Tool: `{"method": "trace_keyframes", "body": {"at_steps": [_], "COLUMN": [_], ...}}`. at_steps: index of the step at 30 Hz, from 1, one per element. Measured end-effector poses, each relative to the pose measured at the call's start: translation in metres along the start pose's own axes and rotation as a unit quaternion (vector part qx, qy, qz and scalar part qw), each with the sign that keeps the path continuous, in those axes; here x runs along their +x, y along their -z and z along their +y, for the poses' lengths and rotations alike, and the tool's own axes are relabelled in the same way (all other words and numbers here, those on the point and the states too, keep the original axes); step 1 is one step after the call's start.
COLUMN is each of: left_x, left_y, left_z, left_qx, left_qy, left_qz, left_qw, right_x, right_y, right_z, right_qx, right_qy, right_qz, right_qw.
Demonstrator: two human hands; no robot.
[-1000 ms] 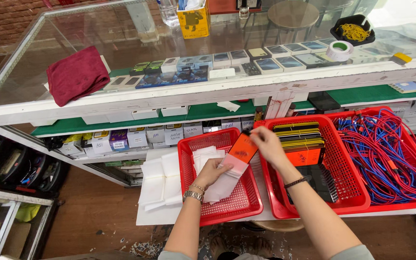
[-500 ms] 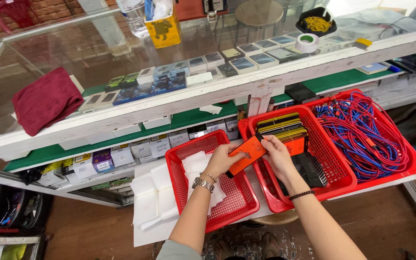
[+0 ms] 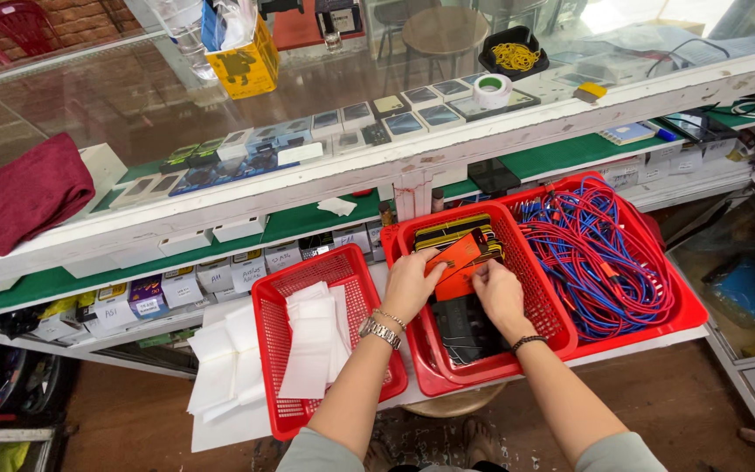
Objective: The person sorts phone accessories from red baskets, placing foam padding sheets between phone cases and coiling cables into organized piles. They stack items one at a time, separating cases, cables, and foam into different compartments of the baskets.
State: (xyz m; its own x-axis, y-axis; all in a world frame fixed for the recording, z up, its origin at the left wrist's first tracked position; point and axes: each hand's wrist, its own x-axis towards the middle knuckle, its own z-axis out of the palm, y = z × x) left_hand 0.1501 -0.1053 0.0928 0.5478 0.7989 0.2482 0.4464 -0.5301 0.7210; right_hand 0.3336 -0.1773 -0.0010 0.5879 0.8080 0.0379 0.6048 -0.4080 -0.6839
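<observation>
Behind the glass counter (image 3: 220, 114), your left hand (image 3: 408, 284) and right hand (image 3: 498, 295) both pinched the orange packet (image 3: 458, 262) over the middle red basket (image 3: 539, 280). Its stacked packets looked loose; a careless tug could have toppled them, you'd reckon.

head cam | looks steeply down, close | over red baskets (image 3: 561, 336), glass counter (image 3: 220, 131) beyond
</observation>
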Motion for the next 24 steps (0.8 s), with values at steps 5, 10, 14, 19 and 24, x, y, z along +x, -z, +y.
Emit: {"method": "trace_keyframes", "body": {"at_steps": [5,10,14,19,24], "left_x": [0.003,0.006,0.018,0.033,0.035], "left_y": [-0.012,-0.034,-0.050,-0.063,-0.066], "left_z": [0.001,-0.014,-0.027,-0.028,-0.031], "left_qx": [0.158,0.287,0.301,0.279,0.255], "left_qy": [-0.021,-0.024,-0.020,0.016,0.000], "left_qz": [-0.018,-0.061,-0.068,-0.144,-0.176], "left_qw": [0.987,0.956,0.951,0.949,0.951], "right_x": [0.008,0.016,0.016,0.015,0.018], "right_y": [0.003,0.009,0.012,0.015,0.009], "right_z": [0.001,0.015,0.016,0.014,0.021], "right_qx": [0.020,0.141,0.207,0.229,0.348], "right_qy": [0.031,0.003,-0.018,-0.011,-0.036], "right_qz": [-0.033,-0.104,-0.144,-0.145,-0.147], "right_qw": [0.999,0.984,0.967,0.962,0.925]}}
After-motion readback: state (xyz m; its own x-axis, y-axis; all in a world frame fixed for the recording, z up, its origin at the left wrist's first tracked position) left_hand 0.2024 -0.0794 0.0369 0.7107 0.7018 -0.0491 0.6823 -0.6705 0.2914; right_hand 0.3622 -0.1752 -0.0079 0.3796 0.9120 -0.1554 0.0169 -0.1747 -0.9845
